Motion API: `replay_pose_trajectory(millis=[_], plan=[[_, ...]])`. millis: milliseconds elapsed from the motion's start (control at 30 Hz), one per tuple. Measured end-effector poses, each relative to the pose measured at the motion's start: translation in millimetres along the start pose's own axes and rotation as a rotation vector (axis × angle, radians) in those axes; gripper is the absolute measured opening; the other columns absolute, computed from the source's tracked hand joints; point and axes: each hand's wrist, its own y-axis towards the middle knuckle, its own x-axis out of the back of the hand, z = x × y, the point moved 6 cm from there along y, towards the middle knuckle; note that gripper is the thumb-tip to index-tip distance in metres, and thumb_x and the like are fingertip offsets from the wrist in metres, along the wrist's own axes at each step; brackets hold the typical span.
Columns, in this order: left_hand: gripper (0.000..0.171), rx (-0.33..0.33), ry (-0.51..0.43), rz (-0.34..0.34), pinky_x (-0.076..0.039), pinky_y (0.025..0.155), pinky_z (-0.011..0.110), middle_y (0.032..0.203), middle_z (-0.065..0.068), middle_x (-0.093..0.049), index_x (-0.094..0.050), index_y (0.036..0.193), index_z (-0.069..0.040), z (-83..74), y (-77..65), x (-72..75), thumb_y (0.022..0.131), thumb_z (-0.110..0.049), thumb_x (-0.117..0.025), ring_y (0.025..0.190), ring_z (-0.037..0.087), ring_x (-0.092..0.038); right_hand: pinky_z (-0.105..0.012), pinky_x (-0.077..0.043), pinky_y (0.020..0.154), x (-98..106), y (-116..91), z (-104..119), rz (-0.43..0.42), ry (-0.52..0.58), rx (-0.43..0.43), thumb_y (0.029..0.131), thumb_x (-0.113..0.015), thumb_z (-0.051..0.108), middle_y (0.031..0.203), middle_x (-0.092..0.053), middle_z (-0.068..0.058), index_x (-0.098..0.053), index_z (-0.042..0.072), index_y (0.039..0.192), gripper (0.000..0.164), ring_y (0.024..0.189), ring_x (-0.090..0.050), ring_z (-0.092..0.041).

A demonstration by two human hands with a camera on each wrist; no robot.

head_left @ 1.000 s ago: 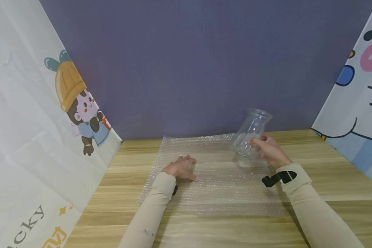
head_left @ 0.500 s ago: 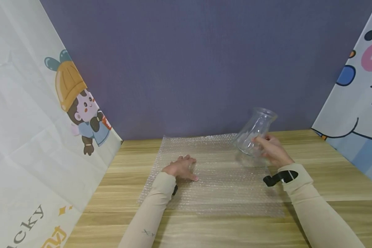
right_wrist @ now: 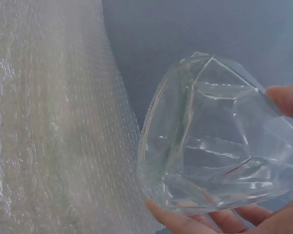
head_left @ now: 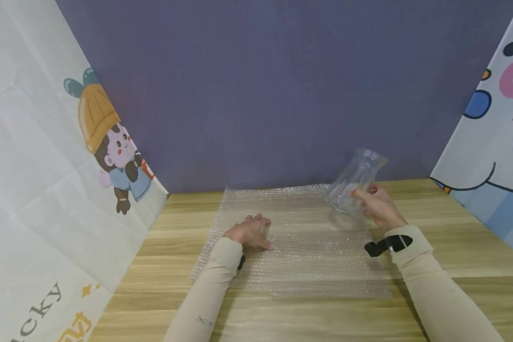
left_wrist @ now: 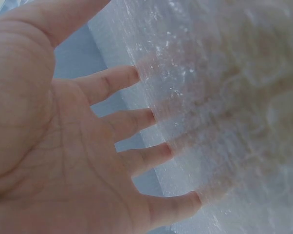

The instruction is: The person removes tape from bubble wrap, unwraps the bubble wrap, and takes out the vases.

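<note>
In the head view a clear glass vase with a flared rim tilts to the right above the back right part of a sheet of bubble wrap. My right hand grips the vase by its lower body. The right wrist view shows the faceted base of the vase, with the thumb on one side and fingers underneath. My left hand rests on the left part of the sheet, its fingers spread. In the left wrist view those fingertips touch the bubble wrap.
The bubble wrap lies flat on a wood-grain table. A dark blue-grey panel rises behind it. White printed sheets stand at the left and right sides.
My right hand has moved slightly to the right with the vase, which leans a little more to the right. The left hand and the bubble wrap have stayed in place.
</note>
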Motion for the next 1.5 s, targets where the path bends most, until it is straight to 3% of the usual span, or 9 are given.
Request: replay_pose_trajectory(millis=[367, 533, 700, 933, 1100, 1233, 1500], plan=[[0.087, 0.003, 0.002, 0.001, -0.014, 0.121, 0.074, 0.172, 0.01, -0.018, -0.039, 0.158, -0.026, -0.5, 0.9, 0.1, 0.085, -0.049, -0.081, 0.159, 0.04, -0.011, -0.018, -0.047, 0.052, 4, 3, 0, -0.036, 0.048, 0.05, 0.093, -0.069, 0.014, 0.096, -0.048, 0.003, -0.041, 0.012, 0.119, 0.038, 0.063, -0.049, 0.001], [0.087, 0.001, -0.001, 0.001, -0.014, 0.121, 0.074, 0.172, 0.01, -0.018, -0.04, 0.158, -0.025, -0.6, 1.0, -0.3, 0.085, -0.049, -0.081, 0.159, 0.041, -0.011, -0.019, -0.052, 0.061, 6, 5, -3, -0.064, 0.034, 0.062, 0.093, -0.069, 0.014, 0.107, -0.044, -0.003, -0.035, 0.007, 0.13, 0.05, 0.072, -0.053, 0.0], [0.086, 0.0, -0.008, -0.005, -0.015, 0.121, 0.075, 0.172, 0.011, -0.02, -0.042, 0.157, -0.023, -1.0, 1.5, -0.4, 0.084, -0.048, -0.082, 0.159, 0.041, -0.013, -0.021, -0.057, 0.069, 9, 7, -4, -0.07, 0.045, 0.077, 0.093, -0.07, 0.014, 0.111, -0.043, -0.005, -0.033, 0.009, 0.129, 0.051, 0.078, -0.058, -0.001], [0.086, -0.004, -0.004, -0.008, -0.016, 0.12, 0.075, 0.172, 0.011, -0.021, -0.042, 0.157, -0.023, -0.5, 2.3, -0.3, 0.084, -0.048, -0.082, 0.159, 0.041, -0.014, -0.021, -0.049, 0.063, 17, 8, -9, -0.158, -0.081, 0.047, 0.093, -0.072, 0.025, 0.115, -0.034, -0.004, -0.012, -0.002, 0.15, 0.087, 0.075, -0.046, -0.003], [0.086, -0.01, 0.009, -0.009, -0.017, 0.12, 0.076, 0.171, 0.011, -0.021, -0.041, 0.157, -0.023, 0.2, 3.8, -0.4, 0.085, -0.048, -0.081, 0.158, 0.042, -0.015, -0.023, -0.046, 0.06, 21, 9, -9, -0.215, -0.09, 0.052, 0.09, -0.074, 0.025, 0.113, -0.039, -0.003, -0.02, 0.001, 0.145, 0.08, 0.077, -0.046, -0.006], [0.086, -0.014, 0.009, -0.008, -0.017, 0.12, 0.075, 0.171, 0.012, -0.021, -0.041, 0.157, -0.023, 0.3, 3.9, -0.5, 0.085, -0.048, -0.081, 0.158, 0.042, -0.015, -0.022, -0.047, 0.068, 25, 9, -10, -0.251, -0.067, 0.061, 0.088, -0.077, 0.021, 0.114, -0.042, -0.002, -0.028, 0.008, 0.137, 0.07, 0.089, -0.047, -0.009], [0.086, -0.014, 0.0, -0.007, -0.016, 0.12, 0.075, 0.172, 0.012, -0.021, -0.041, 0.157, -0.023, 0.8, 3.7, -0.9, 0.085, -0.048, -0.081, 0.158, 0.042, -0.014, -0.019, -0.048, 0.076, 32, 11, -14, -0.3, -0.065, 0.05, 0.086, -0.078, 0.019, 0.115, -0.041, 0.001, -0.026, 0.004, 0.143, 0.079, 0.096, -0.046, -0.011]])
